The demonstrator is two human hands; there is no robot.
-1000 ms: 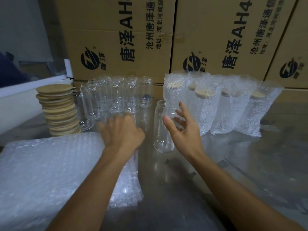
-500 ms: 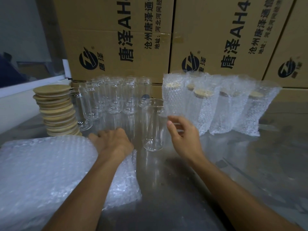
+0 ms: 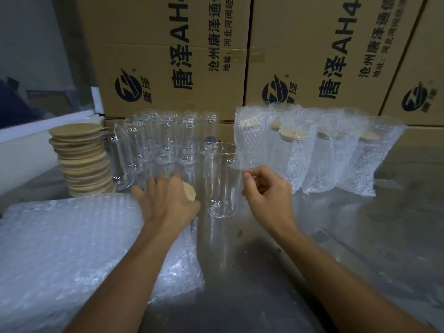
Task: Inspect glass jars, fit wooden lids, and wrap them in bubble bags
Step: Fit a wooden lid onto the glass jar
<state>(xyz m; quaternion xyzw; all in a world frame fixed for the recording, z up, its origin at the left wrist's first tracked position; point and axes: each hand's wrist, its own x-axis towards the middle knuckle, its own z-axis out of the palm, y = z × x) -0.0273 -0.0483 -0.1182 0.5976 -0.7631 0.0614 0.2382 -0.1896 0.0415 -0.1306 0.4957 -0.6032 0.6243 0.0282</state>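
Note:
An open clear glass jar (image 3: 222,181) stands upright on the steel table, between my hands. My left hand (image 3: 165,200) lies just left of it, over the edge of the bubble bag stack (image 3: 72,248), and grips a round wooden lid (image 3: 189,192) that peeks out on its right side. My right hand (image 3: 266,195) is beside the jar's right wall with fingers loosely curled. Its index fingertip is at the glass, and it holds nothing I can see.
A stack of wooden lids (image 3: 81,159) stands at the left, with several empty jars (image 3: 165,140) behind it. Wrapped, lidded jars (image 3: 312,150) stand in a row at the right. Cardboard boxes (image 3: 168,56) wall off the back.
The jar slid left and now stands between my hands. My right hand eased off it. My left hand drew back from the jars, and a wooden lid now shows in it.

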